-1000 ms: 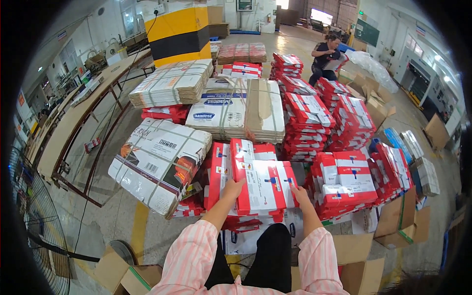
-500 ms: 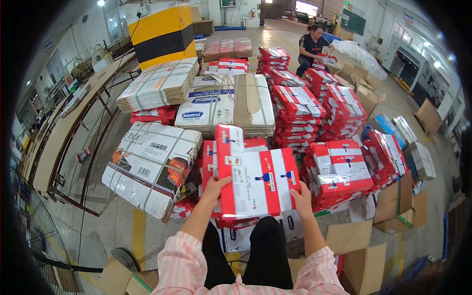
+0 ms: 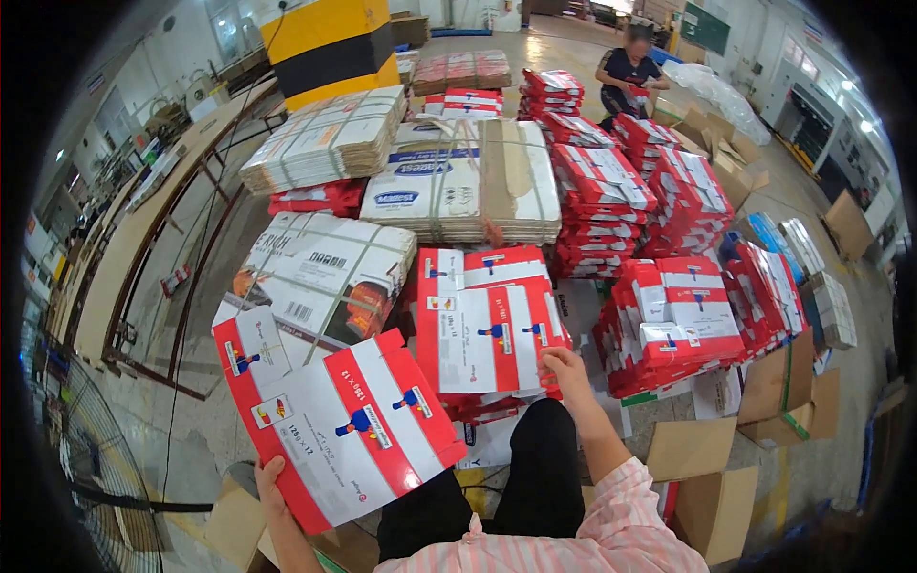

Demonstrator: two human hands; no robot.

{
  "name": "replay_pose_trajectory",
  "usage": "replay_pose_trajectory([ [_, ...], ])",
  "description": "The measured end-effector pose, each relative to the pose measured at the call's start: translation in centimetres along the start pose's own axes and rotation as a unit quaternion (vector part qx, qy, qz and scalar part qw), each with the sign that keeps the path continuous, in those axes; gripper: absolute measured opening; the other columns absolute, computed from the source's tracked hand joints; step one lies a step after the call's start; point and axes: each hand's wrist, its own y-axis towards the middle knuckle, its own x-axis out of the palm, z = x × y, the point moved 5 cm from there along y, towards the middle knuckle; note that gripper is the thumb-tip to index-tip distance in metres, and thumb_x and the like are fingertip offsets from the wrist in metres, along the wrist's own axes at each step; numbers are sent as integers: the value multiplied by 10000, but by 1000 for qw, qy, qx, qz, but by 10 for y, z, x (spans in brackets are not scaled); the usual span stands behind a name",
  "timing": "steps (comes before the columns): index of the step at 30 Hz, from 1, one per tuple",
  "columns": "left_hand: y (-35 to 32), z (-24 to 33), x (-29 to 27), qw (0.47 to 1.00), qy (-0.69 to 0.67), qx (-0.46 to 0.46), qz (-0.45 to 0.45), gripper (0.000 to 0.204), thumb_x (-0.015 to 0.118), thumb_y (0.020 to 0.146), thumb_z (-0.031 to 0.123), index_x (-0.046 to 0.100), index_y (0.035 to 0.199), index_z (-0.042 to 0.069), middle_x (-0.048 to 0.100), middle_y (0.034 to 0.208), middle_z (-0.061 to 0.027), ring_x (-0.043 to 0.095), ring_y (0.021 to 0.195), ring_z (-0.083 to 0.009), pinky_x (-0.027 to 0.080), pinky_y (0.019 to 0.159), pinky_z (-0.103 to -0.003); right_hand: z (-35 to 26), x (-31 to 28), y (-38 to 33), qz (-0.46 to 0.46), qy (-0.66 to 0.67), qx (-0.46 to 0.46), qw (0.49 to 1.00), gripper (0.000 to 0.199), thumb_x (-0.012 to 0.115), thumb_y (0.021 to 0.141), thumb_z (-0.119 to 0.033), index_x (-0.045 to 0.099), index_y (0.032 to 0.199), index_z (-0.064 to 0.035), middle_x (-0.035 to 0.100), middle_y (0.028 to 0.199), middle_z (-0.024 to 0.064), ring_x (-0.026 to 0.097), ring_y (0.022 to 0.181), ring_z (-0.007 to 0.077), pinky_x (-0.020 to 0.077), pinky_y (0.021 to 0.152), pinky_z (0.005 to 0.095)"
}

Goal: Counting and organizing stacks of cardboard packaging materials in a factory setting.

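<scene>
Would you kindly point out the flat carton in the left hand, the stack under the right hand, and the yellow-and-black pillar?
flat carton [image 3: 349,420], head view, its white middle panel.
stack [image 3: 487,334], head view, top sheet's white face.
yellow-and-black pillar [image 3: 330,43], head view, its front face.

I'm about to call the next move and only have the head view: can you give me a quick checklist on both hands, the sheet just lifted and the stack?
1. Left hand has the flat red-and-white carton sheet by its lower corner: ok, the sheet is clear of the stack.
2. Grip firmness on that sheet: cannot tell, only one corner is pinched and the sheet tilts.
3. Right hand on the red-and-white stack: ok, fingers rest at its right edge.
4. Stack squareness: not ok, the top sheets sit fanned and offset.
5. Space to the left for the sheet: cannot tell, a strapped cardboard bundle lies close behind it.
</scene>
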Motion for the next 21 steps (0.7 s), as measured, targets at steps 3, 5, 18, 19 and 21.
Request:
replay_pose_trajectory([
  [3,-6,-12,-7,1000,-5,-9,25,587,668,735,118,518,1278,-48,667,1111,-144,675,938,-260,553,847,-372,12,35,-9,-47,-18,32,998,236,605,910,-173,630,1092,-25,667,906,50,633,784,134,506,640,281],
  [5,-6,-24,-1,999,-20,-6,26,581,677,731,89,523,1277,-37,663,1124,-142,671,950,-247,549,848,-368,13,56,-16,-64,-26,37,997,227,600,917,-165,632,1096,-29,669,909,50,635,773,134,508,635,271],
  [18,-28,-37,-4,998,29,-61,2,652,773,639,134,552,1226,-42,663,1067,-118,657,904,-207,536,799,-329,6,102,18,-67,-170,-42,982,242,610,879,-164,635,1053,2,656,847,84,637,742,174,520,650,311],
  [19,-30,-38,-9,998,28,-60,4,652,773,639,134,552,1226,-42,663,1067,-118,657,904,-207,536,799,-329,-7,116,27,-49,-284,-150,946,262,620,868,-187,635,1052,-1,661,884,117,647,779,218,527,685,347],
  [21,-33,-38,-21,998,24,-45,26,658,782,631,147,556,1220,-38,664,1055,-112,655,900,-203,534,793,-327,-19,152,40,-21,-452,-252,855,334,634,848,-239,616,1090,-10,640,1023,188,633,915,306,530,758,413],
])
